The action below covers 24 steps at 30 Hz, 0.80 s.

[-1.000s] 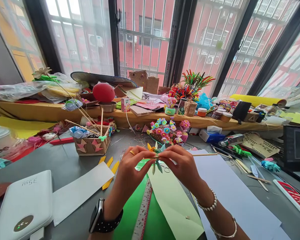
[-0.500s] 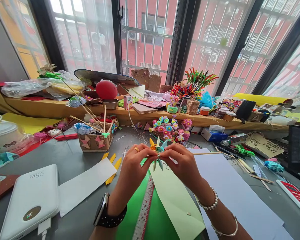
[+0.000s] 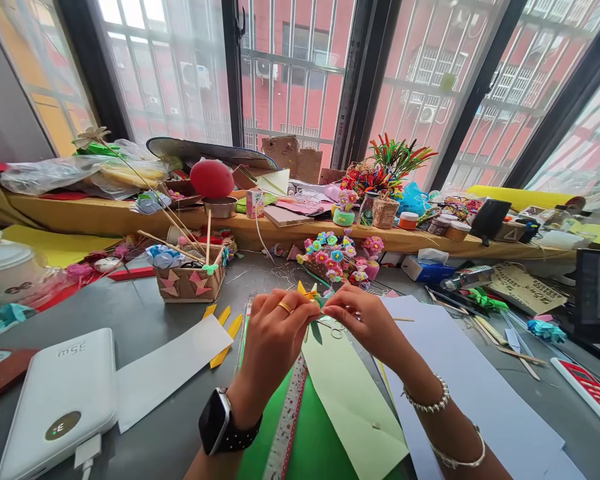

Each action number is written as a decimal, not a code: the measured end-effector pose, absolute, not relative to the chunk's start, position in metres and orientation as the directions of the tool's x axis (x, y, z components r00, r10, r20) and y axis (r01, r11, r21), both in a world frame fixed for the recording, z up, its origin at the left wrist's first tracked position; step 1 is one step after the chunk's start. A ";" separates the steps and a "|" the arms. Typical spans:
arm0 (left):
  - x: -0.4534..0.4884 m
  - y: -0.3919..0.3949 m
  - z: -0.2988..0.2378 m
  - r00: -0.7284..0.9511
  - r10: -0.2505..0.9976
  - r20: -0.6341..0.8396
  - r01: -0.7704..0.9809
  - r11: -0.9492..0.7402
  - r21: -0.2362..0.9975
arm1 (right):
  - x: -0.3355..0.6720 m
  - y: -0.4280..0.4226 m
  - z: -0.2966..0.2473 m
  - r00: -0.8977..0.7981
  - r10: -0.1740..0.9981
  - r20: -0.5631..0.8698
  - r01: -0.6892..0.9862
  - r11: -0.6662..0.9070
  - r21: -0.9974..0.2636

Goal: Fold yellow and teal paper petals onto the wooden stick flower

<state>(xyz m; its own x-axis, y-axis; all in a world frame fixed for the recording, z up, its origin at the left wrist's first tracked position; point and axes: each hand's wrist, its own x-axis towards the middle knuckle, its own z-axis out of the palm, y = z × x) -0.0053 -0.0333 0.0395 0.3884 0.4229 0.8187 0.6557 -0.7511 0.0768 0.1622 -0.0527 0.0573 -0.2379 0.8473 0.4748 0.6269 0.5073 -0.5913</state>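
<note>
My left hand and my right hand meet over the grey table, both pinched on a small paper flower with yellow and teal petals on a thin wooden stick. The stick pokes out to the right of my right hand. The left hand wears a ring, with a black watch on its wrist; the right wrist carries bracelets. Under the hands lie a pale green paper sheet, a dark green sheet and a patterned ruler.
A white power bank lies at the front left beside a white paper strip and yellow paper pieces. A cardboard basket with sticks and a bunch of paper flowers stand behind. White sheets cover the right. The window ledge is crowded with craft supplies.
Both hands have moved slightly away from me with the flower, and the left hand has turned so its back and ring show. The view shifted a little.
</note>
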 end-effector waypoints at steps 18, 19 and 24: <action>-0.007 -0.032 0.038 0.367 0.407 0.836 0.573 -0.807 0.142 | 0.167 -0.047 0.054 -0.257 0.822 0.509 0.581 0.552 -0.598; -0.009 -0.032 0.039 0.329 0.439 0.836 0.552 -0.808 0.207 | 0.167 -0.048 0.055 -0.246 0.817 0.522 0.582 0.555 -0.594; -0.014 -0.027 0.042 0.187 0.793 0.579 0.351 -0.605 0.715 | 0.166 -0.051 0.056 -0.221 0.794 0.566 0.600 0.569 -0.563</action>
